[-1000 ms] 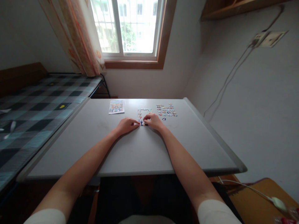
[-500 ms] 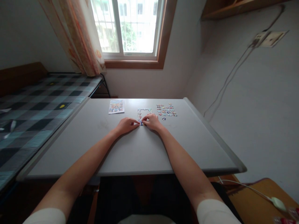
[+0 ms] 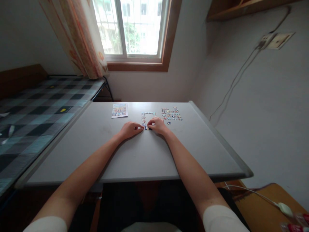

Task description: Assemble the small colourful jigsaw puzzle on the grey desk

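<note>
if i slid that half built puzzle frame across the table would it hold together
Probably not well. The puzzle frame is a thin open outline of small pieces, so it likely flexes and separates if pushed from one side. It lies flat on the smooth grey table, so it should slide easily. Both the left hand and right hand steady its near edge.

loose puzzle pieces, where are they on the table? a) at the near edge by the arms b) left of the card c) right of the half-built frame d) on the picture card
c: the loose puzzle pieces lie scattered just right of the half-built frame, far from the picture card.
</note>
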